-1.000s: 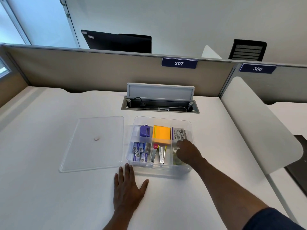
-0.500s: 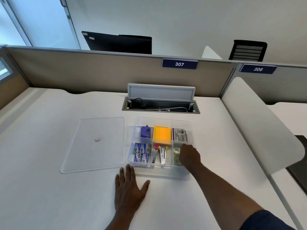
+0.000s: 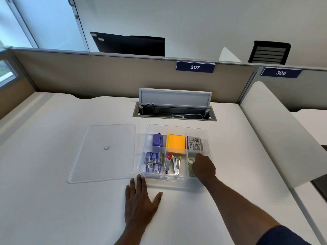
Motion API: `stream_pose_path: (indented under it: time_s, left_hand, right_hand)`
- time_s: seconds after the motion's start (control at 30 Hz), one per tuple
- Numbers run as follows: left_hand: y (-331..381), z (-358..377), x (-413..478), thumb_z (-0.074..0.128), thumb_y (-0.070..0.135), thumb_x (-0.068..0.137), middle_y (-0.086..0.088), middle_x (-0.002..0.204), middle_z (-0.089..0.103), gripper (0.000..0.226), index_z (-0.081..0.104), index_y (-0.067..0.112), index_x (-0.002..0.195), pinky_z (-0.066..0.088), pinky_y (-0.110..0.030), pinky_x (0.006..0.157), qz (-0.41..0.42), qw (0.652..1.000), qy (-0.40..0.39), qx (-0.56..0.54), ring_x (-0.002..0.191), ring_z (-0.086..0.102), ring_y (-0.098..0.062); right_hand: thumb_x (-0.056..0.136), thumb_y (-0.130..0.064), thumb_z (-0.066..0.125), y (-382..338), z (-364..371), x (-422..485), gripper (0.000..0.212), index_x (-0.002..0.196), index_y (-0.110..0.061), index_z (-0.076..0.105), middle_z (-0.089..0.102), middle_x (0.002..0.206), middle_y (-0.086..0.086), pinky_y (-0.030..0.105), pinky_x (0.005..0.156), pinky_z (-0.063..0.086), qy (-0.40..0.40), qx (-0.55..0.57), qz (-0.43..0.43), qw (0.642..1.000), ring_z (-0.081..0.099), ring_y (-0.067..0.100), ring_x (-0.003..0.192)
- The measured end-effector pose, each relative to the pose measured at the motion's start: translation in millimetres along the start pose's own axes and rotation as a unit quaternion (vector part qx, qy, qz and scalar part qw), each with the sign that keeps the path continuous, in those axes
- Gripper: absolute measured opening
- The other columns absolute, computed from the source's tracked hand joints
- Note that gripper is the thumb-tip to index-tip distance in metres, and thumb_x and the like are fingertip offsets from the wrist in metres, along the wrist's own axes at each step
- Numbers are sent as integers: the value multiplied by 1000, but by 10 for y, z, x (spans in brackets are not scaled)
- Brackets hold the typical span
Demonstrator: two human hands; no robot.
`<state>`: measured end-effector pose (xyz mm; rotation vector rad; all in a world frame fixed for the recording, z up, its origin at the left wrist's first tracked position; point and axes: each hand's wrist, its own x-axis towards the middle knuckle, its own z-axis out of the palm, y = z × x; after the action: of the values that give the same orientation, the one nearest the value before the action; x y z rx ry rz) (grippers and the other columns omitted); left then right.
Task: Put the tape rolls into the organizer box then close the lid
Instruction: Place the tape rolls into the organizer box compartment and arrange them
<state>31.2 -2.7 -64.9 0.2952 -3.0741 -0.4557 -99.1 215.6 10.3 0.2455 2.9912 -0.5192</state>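
The clear organizer box (image 3: 144, 171) stands open on the white desk, divided into compartments. In its front right compartment lie clear tape rolls (image 3: 191, 160), partly hidden under my right hand (image 3: 203, 167), which reaches into that compartment with fingers curled over them. Whether the fingers grip a roll is hidden. My left hand (image 3: 140, 203) rests flat on the desk, fingers spread, fingertips touching the box's front left corner. The clear lid (image 3: 104, 152) lies flat on the desk just left of the box.
Other compartments hold a purple sharpener (image 3: 158, 140), orange sticky notes (image 3: 176, 144), a printed packet (image 3: 194, 143), staple boxes (image 3: 153, 162) and staplers (image 3: 174, 166). An open cable tray (image 3: 174, 112) sits behind the box. A white side panel (image 3: 276, 131) borders the desk at right.
My right hand has slid a little toward the box's front within the right compartment, uncovering a tape roll behind it. My left hand stays flat on the desk.
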Motion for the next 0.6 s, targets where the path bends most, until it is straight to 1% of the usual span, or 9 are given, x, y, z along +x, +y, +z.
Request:
stream_pose_path:
  time_s: [0.07, 0.13, 0.23, 0.33, 0.4, 0.47, 0.6]
  left_hand:
    - [3, -9, -4, 26, 76, 81, -8, 158, 22, 95, 17, 11, 150, 11, -44, 119, 1, 1000, 1, 0, 146, 15, -28]
    - [11, -16, 0, 28, 75, 81, -9, 157, 23, 95, 18, 10, 149, 12, -44, 119, 2, 1000, 3, 0, 146, 17, -29]
    - [13, -23, -3, 29, 75, 81, -9, 157, 24, 95, 19, 10, 149, 13, -44, 119, 2, 1000, 2, 0, 146, 17, -29]
    - [16, -23, -6, 30, 74, 81, -9, 157, 26, 94, 21, 9, 149, 14, -45, 119, 2, 1000, 2, 0, 145, 19, -29]
    - [20, -27, -7, 30, 74, 81, -9, 156, 27, 94, 22, 9, 148, 15, -45, 119, 2, 1000, 3, 1, 145, 20, -30]
    - [19, -26, -4, 29, 74, 81, -9, 156, 28, 94, 22, 9, 148, 14, -45, 118, 1, 1000, 2, 5, 145, 21, -30]
    - [17, -22, 3, 29, 74, 81, -9, 155, 30, 94, 24, 9, 148, 17, -45, 118, 2, 1000, 3, 8, 144, 23, -30]
  right_hand:
    - [88, -9, 44, -15, 0, 12, 21, 105, -7, 57, 67, 106, 18, 41, 82, 54, 19, 7, -10, 1000, 64, 36, 99]
    - [90, -12, 44, -57, -5, 32, 22, 110, -9, 53, 67, 104, 20, 41, 80, 53, 36, 5, -22, 999, 64, 38, 96]
    - [92, -17, 43, -113, 9, 40, 27, 117, -10, 50, 66, 104, 22, 42, 78, 54, 50, -38, -57, 996, 65, 39, 92]
    - [92, -16, 45, -94, 51, 24, 24, 114, -13, 54, 66, 109, 18, 41, 82, 53, 39, -85, -101, 991, 63, 37, 97]
    - [91, -16, 48, -69, 61, 22, 23, 112, -15, 57, 67, 114, 15, 42, 86, 52, 25, -78, -109, 991, 62, 36, 102]
    - [91, -17, 49, -54, 47, 23, 24, 112, -16, 60, 67, 117, 14, 42, 87, 53, 30, -53, -104, 993, 63, 36, 104]
    - [90, -19, 48, -54, 39, 23, 27, 114, -10, 56, 64, 111, 14, 40, 82, 53, 48, -25, -91, 994, 60, 34, 101]
